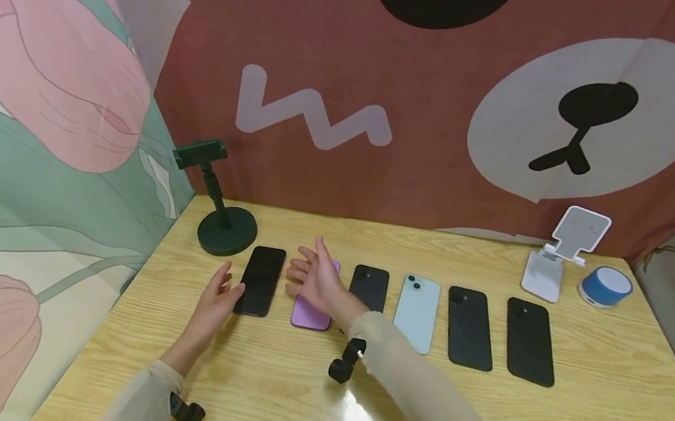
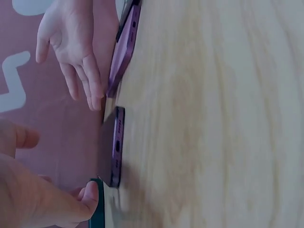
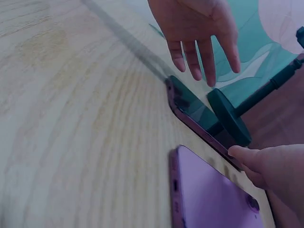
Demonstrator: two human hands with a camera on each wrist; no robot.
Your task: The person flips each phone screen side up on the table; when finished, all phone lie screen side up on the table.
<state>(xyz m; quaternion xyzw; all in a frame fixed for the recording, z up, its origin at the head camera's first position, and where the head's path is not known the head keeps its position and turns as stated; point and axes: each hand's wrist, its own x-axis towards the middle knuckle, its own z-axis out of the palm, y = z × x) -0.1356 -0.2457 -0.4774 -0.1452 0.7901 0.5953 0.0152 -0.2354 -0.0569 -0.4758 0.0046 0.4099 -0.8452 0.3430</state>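
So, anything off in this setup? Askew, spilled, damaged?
One oddity: the glossy black rectangular phone at the row's left end lies screen up, while the other five, including the purple rectangular phone beside it, lie back up. No spill or damage that I can make out.

phones [image 1: 416, 317] 6; stands [image 1: 227, 231] 2; blue-white cylinder [image 1: 606, 287] 1; hands [image 1: 218, 302] 2; wrist cameras [image 1: 341, 370] 2

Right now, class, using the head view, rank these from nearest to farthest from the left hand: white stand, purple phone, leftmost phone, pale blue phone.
From the left hand:
1. Leftmost phone: just to its right.
2. Purple phone: next along, partly hidden by the right hand.
3. Pale blue phone: fourth phone from the left.
4. White stand: far right, toward the back.
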